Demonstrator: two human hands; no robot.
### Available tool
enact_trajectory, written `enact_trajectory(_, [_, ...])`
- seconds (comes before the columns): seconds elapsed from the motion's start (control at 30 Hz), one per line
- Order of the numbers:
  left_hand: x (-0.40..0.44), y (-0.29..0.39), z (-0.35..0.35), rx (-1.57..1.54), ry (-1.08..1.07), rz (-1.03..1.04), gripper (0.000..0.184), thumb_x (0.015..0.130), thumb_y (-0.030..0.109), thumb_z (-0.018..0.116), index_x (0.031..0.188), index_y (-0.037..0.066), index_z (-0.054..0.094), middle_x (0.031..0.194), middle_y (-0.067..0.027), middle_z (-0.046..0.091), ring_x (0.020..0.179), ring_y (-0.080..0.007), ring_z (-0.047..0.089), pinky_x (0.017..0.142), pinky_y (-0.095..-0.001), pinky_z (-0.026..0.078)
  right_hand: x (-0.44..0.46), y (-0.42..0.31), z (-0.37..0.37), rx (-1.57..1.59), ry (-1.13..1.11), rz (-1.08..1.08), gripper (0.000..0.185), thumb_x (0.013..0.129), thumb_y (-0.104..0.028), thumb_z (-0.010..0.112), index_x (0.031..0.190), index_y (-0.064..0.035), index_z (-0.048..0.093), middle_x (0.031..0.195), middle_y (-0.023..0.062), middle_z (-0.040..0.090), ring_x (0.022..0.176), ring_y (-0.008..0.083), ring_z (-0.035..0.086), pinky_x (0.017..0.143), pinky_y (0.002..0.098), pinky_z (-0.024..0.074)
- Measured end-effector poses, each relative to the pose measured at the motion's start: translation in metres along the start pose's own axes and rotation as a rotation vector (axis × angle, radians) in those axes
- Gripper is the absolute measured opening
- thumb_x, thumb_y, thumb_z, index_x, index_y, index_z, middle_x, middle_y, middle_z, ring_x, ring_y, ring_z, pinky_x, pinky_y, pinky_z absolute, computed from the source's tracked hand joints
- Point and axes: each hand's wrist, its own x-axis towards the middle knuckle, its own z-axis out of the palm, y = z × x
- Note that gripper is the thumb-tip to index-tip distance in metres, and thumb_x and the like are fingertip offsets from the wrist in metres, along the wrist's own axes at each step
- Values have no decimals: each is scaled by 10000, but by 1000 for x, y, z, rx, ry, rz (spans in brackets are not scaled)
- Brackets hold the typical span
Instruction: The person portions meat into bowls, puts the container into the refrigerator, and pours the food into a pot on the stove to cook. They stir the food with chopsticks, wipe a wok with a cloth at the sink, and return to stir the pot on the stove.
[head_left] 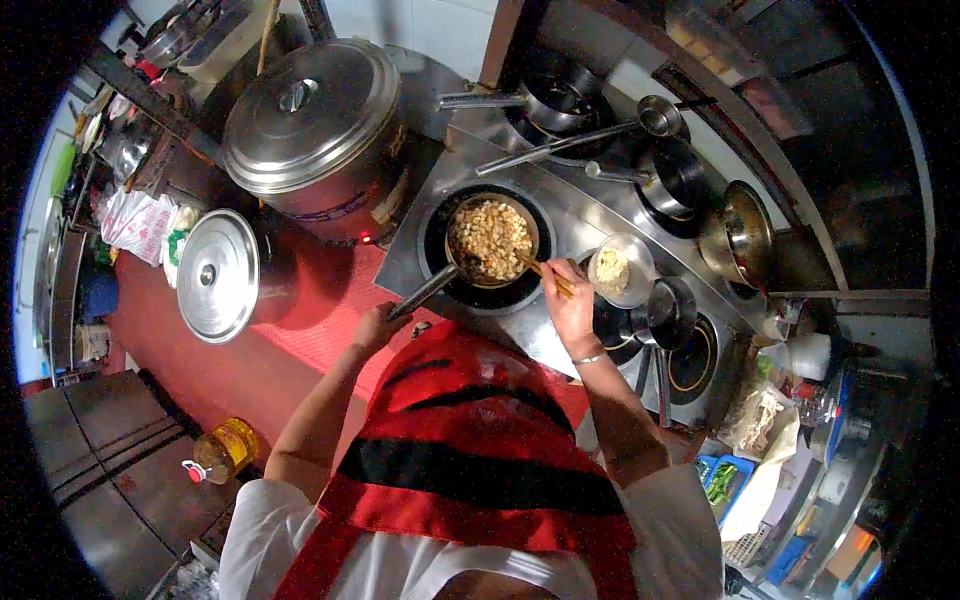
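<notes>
My left hand point(378, 328) is closed around the long metal handle point(428, 289) of a frying pan point(451, 222). The pan sits on a round burner and is filled with browned diced food point(492, 240). My right hand point(569, 310) grips wooden chopsticks point(549, 276), whose tips reach the food at the pan's right edge. Close to the right of that hand is a clear bowl point(645, 283) with pale yellow chopped food point(611, 268) in it.
Several pots stand on the steel stove, including a saucepan point(664, 313) at right. A ladle point(659, 116) lies across the back. Large lidded pots point(310, 110) stand at left. An oil jug point(226, 449) is on the floor, and ingredient trays point(726, 484) are at lower right.
</notes>
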Motion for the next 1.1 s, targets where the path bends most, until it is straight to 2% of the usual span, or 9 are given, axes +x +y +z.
enact_trajectory(0.03, [-7, 21, -9, 204, -8, -15, 386, 839, 415, 647, 969, 51, 645, 846, -198, 660, 787, -365, 648, 676, -448, 485, -1, -1, 0, 32, -4, 3, 81, 866, -64, 609, 832, 9, 608, 737, 119, 591, 667, 235, 584, 626, 312, 461])
enact_trajectory(0.1, [18, -51, 12, -184, 46, 29, 401, 842, 430, 638, 969, 50, 645, 851, -199, 661, 792, -366, 649, 680, -452, 485, 2, -7, -8, 62, 18, -8, 76, 863, -65, 612, 845, 8, 607, 745, 119, 591, 669, 240, 577, 631, 312, 460])
enact_trajectory(0.17, [19, -60, 21, -391, 63, 63, 413, 843, 442, 634, 969, 49, 644, 857, -202, 662, 802, -368, 650, 687, -456, 485, 2, -10, -21, 50, 62, -27, 77, 862, -68, 611, 854, 9, 604, 753, 120, 592, 673, 239, 573, 639, 311, 460])
enact_trajectory(0.33, [0, -9, -1, 12, 26, 44, 414, 842, 443, 634, 974, 51, 644, 865, -197, 664, 826, -368, 652, 700, -456, 487, 3, 15, -3, 64, 2, 2, 60, 869, -60, 603, 855, -2, 605, 757, 128, 599, 689, 270, 585, 633, 334, 470])
enact_trajectory(0.4, [10, -34, 7, -152, 56, 67, 405, 844, 437, 634, 981, 57, 648, 872, -189, 668, 825, -364, 652, 698, -447, 489, 4, 6, -9, 82, 32, -48, 63, 862, -94, 621, 843, -36, 610, 742, 147, 609, 681, 347, 604, 601, 378, 483])
enact_trajectory(0.5, [19, -64, 19, -328, 40, 81, 397, 847, 430, 633, 987, 59, 653, 868, -184, 672, 816, -360, 655, 688, -440, 489, 8, -12, -23, 47, 120, -65, 73, 868, -107, 613, 842, -39, 610, 754, 150, 612, 683, 342, 608, 594, 384, 481])
enact_trajectory(0.67, [15, -59, 14, -273, 19, 9, 389, 843, 415, 644, 986, 54, 659, 836, -193, 668, 790, -353, 660, 674, -440, 491, 11, 18, -1, 18, -11, -17, 74, 882, -113, 600, 885, -39, 599, 776, 173, 596, 687, 354, 598, 583, 394, 476])
enact_trajectory(0.97, [20, -68, 22, -329, 55, 50, 394, 837, 407, 652, 969, 36, 651, 834, -204, 661, 799, -368, 657, 684, -452, 492, 10, 30, 7, 74, 43, -37, 73, 877, -117, 604, 844, -53, 595, 756, 156, 617, 680, 336, 620, 594, 376, 485])
enact_trajectory(1.1, [-3, -3, -1, 117, 42, 11, 390, 836, 410, 651, 963, 42, 643, 843, -201, 663, 809, -372, 653, 693, -451, 494, 13, -2, -10, 70, 66, -24, 83, 880, -125, 607, 856, -47, 591, 754, 165, 615, 686, 352, 612, 612, 392, 483])
